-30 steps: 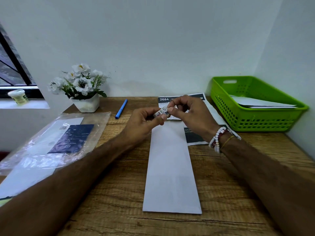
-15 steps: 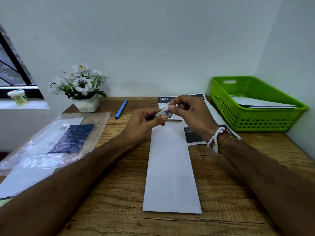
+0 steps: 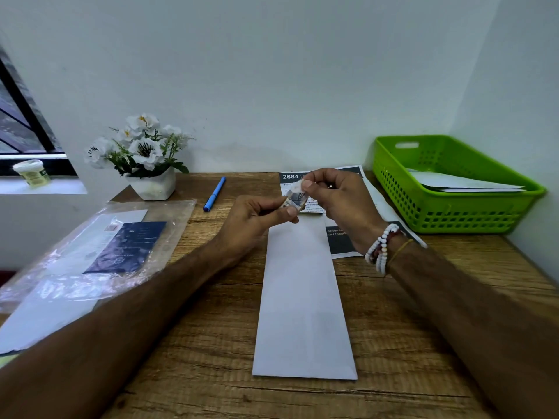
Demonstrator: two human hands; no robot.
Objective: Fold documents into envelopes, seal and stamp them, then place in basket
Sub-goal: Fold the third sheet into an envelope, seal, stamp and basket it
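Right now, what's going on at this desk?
A person is working a stamp with both hands: the left hand pinches its lower edge, the right hand pinches its top corner, seemingly peeling the backing. They hold it above the far end of a white envelope lying flat on the desk; it is not yet stuck on. The green basket at the right already holds white papers.

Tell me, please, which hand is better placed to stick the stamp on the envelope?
Probably the left hand: it pinches the stamp over the envelope, while the right hand only pinches a pale edge.
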